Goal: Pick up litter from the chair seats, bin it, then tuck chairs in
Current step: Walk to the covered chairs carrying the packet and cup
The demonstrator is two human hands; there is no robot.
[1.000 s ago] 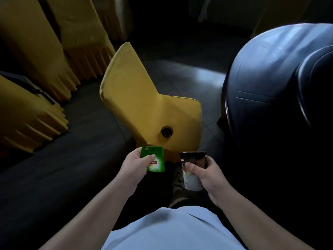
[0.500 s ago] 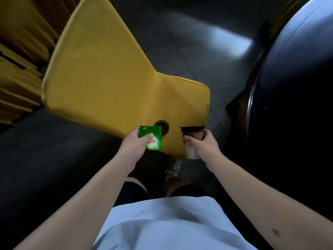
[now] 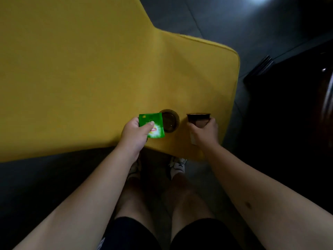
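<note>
Since the earlier frames the head camera has come much closer to the yellow chair (image 3: pixel 93 78) and tipped downward, so its covered seat and back now fill the upper left of the view, while both hands have travelled forward to hover over the seat's near edge instead of in front of it. From the head view, the left hand (image 3: pixel 134 132) pinches a green tea-bag packet (image 3: pixel 153 126) between thumb and curled fingers, the packet held flat with its printed face up and its right edge overlapping a small round brown lid (image 3: pixel 170 120) that lies on the seat fabric. Whether the packet touches the lid cannot be told. The right hand (image 3: pixel 204 132) is wrapped round a paper cup (image 3: pixel 198 120) with a dark rim, held upright just to the right of the lid and apart from it, above the seat's front corner. Below the hands, two bare legs in dark shorts and a pair of pale sneakers (image 3: pixel 177 165) stand on a dark tiled floor (image 3: pixel 243 29), toes close under the seat edge. At the right, a dark rounded piece of furniture (image 3: pixel 292 109) sits in deep shadow beside the chair.
</note>
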